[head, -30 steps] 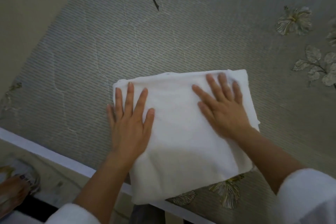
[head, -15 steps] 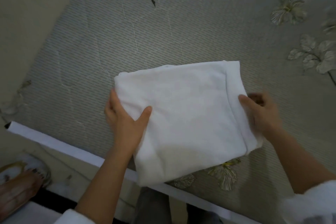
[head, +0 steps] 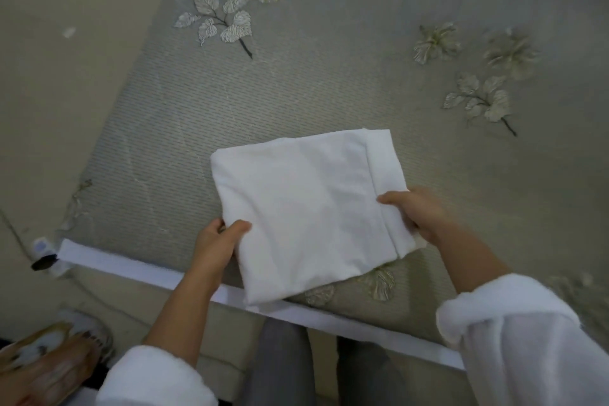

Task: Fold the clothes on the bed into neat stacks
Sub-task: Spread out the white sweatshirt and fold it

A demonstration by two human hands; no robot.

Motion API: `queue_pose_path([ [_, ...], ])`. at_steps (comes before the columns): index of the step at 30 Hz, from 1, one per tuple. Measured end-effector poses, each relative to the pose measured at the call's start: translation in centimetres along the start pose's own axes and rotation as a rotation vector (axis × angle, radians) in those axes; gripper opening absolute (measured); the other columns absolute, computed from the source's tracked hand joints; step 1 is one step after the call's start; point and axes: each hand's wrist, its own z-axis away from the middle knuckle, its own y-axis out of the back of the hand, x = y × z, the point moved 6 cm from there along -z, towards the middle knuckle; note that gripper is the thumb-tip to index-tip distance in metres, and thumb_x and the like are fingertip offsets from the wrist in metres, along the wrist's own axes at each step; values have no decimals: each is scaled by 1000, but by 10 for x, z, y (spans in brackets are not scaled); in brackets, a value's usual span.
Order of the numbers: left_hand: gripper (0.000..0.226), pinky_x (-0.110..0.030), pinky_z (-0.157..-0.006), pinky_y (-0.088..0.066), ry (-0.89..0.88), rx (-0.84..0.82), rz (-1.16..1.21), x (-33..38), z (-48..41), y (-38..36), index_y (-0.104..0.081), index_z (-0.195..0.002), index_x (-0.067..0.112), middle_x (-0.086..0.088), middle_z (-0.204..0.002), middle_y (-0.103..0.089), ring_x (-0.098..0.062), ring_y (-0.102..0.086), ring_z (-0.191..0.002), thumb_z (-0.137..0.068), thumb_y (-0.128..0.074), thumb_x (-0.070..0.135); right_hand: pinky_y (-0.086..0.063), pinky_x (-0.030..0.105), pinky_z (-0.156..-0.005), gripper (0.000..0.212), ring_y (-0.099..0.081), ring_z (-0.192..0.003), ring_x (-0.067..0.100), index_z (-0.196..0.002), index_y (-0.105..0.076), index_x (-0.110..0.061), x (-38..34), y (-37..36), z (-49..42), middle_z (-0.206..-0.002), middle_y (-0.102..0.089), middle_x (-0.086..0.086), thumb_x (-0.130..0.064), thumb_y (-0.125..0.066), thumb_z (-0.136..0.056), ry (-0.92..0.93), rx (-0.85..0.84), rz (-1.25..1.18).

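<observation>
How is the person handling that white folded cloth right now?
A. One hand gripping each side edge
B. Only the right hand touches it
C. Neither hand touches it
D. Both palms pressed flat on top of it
A: the left hand grips the cloth at its left edge and the right hand grips its right edge, thumbs on top, over the bed.

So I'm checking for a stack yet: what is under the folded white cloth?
Under the folded white cloth only the floral bed cover shows, with leaf prints peeking out below. Fingers of the left hand and right hand reach beneath; anything else is covered.
</observation>
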Motion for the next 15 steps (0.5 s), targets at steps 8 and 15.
queue_pose_path([
  [8,24,-33,-70,-52,-108,-174,-187,59,50,-38,-66,-104,16,-5,-102,-71,-21,-67,-86,-81,-69,18,-46,26,-60,32,-63,-80,14,-105,-65,-16,51,56,88,-92,-67,-1,-22,-76,-76,10,108,-208],
  [15,37,-42,-85,-51,-259,-361,-384,104,118,-138,-61,-119,8,-10,-109,-67,-29,-64,-93,-83,-68,12,-51,34,-69,32,-65,-86,20,-103,-64,-21,117,143,152,-95,-68,-3,-20,-78,-74,-2,314,-521],
])
